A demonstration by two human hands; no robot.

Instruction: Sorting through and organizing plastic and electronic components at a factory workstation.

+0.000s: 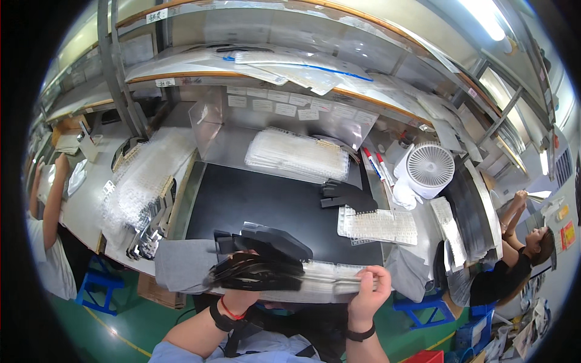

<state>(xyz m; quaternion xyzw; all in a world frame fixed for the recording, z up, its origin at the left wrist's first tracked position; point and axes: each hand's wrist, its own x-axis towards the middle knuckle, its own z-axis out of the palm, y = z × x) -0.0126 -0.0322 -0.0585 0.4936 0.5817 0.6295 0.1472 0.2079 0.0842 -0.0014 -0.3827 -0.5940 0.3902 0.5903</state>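
Note:
A bundle of thin die-cut sheets spans the front of the bench before me, with black parts (257, 272) at its left end and a clear strip part (330, 279) at its right. My left hand (239, 299) is closed around the black end from below, its fingers partly hidden by the sheets. At the other end, my right hand (371, 290) pinches the clear strips between thumb and fingers. Just beyond the bundle lies a black mat (254, 199). On its right side rest a black die-cut piece (350, 197) and a whitish perforated sheet stack (381, 226).
A clear sheet pile (296, 156) sits at the back, and another sheet pile (136, 187) at left. To the right stand a white fan (426, 166), red markers (378, 162) and dark upright sheets (469, 212). Grey cloths (184, 263) hang over the front edge. Co-workers sit at both sides.

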